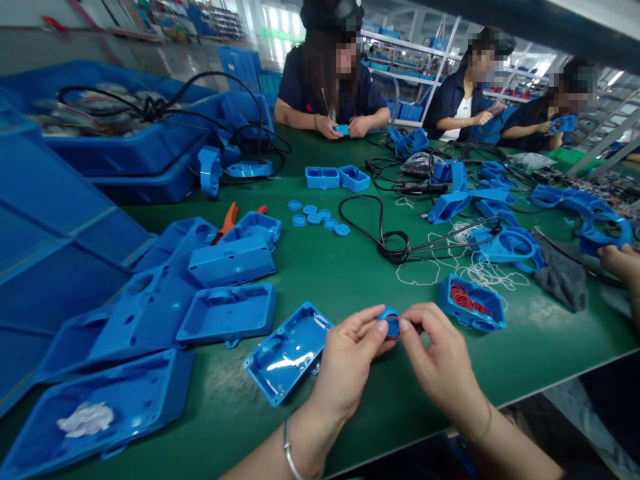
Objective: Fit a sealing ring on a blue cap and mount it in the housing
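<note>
Between thumb and fingers, my left hand (pixel 347 357) holds a small round blue plastic cap (pixel 392 327). A thin red sealing ring (pixel 393 317) lies along the cap's rim. My right hand (pixel 443 353) is closed in a pinch on the ring at the cap's right side; whether the ring is fully seated I cannot tell. Right of my hands stands a blue box (pixel 480 323) with a pile of red rings (pixel 467 299) in it. Under my left wrist's far side lies an open blue housing (pixel 285 353). Several loose blue caps (pixel 314 218) lie farther up the table.
Blue housings (pixel 233 260) crowd the left, one holding crumpled white paper (pixel 87 420). Orange-handled pliers (pixel 229 220) lie among them. Black cable (pixel 395 247), white string (pixel 487 273) and a grey cloth (pixel 563 273) lie right. Co-workers sit opposite; another person's hand (pixel 620 260) reaches in from the right.
</note>
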`<state>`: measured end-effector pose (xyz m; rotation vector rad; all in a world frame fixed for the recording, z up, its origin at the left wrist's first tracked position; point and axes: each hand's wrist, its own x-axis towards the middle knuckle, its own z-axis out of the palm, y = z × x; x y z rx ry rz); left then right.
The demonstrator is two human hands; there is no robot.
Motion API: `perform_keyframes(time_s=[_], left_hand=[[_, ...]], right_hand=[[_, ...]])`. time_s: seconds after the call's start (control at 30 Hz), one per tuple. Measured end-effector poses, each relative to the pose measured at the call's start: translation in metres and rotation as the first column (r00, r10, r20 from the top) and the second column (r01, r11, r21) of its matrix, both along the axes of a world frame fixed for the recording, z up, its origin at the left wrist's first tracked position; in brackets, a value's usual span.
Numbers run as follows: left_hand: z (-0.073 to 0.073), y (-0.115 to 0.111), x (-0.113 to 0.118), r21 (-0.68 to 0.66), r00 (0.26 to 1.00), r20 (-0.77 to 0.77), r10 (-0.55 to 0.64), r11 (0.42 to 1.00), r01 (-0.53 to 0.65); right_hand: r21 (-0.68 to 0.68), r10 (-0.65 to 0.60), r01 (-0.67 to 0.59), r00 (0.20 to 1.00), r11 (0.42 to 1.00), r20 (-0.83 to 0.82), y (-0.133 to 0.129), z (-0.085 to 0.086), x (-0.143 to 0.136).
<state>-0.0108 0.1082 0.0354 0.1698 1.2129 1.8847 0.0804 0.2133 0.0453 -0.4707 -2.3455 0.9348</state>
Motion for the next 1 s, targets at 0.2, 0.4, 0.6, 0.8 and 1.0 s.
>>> perform_keyframes(time_s=[0.2, 0.4, 0.6, 0.8, 1.0], left_hand=[[-0.004, 0.002, -0.001, -0.027, 0.999, -0.025, 0.041, 0.999, -0.042], [-0.001, 0.002, -0.007, -0.011, 0.997, 0.039, 0.062, 0.998, -0.062], [-0.001, 0.003, -0.006, -0.010, 0.999, 0.016, 0.052, 0.999, -0.051], [-0.002, 0.003, -0.003, -0.021, 0.999, -0.043, 0.015, 1.000, -0.016], [0.001, 0.003, -0.006, -0.072, 0.993, -0.109, -0.041, 0.997, 0.034]], right_hand=[[0.095, -0.087, 0.088, 0.996, 0.992, -0.020, -0.009, -0.008, -0.008], [-0.145, -0.072, 0.085, 0.993, 0.986, 0.098, 0.001, -0.005, -0.006], [-0.329, 0.028, 0.068, 0.959, 0.942, 0.281, 0.018, 0.005, -0.002], [-0.302, 0.117, 0.013, 0.905, 0.953, 0.408, 0.024, 0.017, 0.006], [-0.439, 0.123, 0.033, 0.938, 0.898, 0.323, 0.020, 0.009, 0.006]])
